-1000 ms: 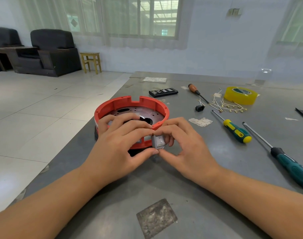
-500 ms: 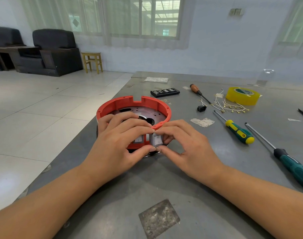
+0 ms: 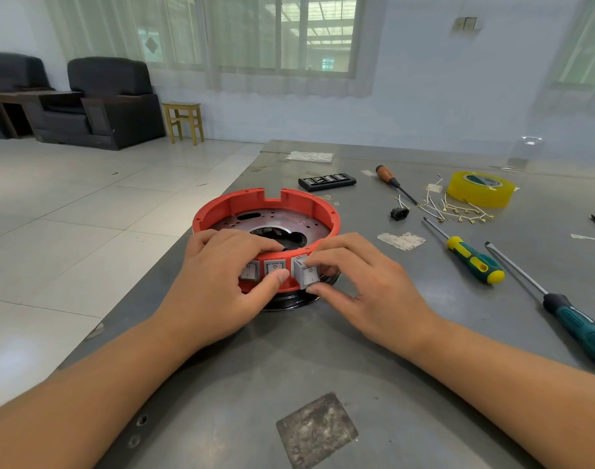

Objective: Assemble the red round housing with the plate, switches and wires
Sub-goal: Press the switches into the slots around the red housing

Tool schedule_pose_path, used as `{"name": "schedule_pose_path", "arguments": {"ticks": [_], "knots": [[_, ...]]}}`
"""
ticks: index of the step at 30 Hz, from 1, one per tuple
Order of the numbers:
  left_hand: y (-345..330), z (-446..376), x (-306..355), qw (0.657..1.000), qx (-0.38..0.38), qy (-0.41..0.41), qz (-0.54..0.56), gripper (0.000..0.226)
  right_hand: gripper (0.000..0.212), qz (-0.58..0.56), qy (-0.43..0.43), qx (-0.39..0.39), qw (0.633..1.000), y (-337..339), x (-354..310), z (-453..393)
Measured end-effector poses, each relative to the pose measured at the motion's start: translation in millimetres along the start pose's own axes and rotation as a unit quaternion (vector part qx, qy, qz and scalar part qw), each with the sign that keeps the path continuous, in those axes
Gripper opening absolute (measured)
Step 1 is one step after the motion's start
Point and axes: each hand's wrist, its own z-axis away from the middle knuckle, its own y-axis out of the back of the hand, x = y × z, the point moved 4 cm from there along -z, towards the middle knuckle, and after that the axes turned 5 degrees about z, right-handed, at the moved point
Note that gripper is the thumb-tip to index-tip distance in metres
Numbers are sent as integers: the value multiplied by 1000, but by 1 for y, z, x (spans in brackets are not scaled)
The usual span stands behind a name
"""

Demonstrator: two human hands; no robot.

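My right hand (image 3: 367,286) pinches a grey rocker switch (image 3: 308,275) at the red housing (image 3: 267,211)'s 5 o'clock wall — tilted, not flush. My left hand (image 3: 218,282) grips the near rim, thumb beside two seated switches (image 3: 262,269); the wires (image 3: 453,209) lie at 2 o'clock.

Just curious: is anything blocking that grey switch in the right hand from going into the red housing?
Nothing visible. The right hand pinches the third switch against the red housing wall, beside two seated switches; its opening is hidden behind it.
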Motion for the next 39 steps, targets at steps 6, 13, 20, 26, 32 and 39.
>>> {"name": "schedule_pose_path", "arguments": {"ticks": [6,13,20,26,32,39], "knots": [[0,0,1,1000,2,0,-2,42,28,6,3,-2,1000,-6,1,-2],[0,-1,7,1000,16,5,-7,41,28,13,2,-7,1000,-10,4,-3],[-5,-2,20,998,41,39,-16,38,29,-17,-24,-6,1000,-13,6,-4],[-7,-4,19,998,36,45,-5,43,37,-88,-92,-15,992,-11,17,-6],[0,-1,14,999,34,7,21,38,32,-59,-109,-63,990,-13,23,-6],[3,0,4,999,-19,9,44,31,30,-57,-107,-63,991,-13,20,-6]]}}
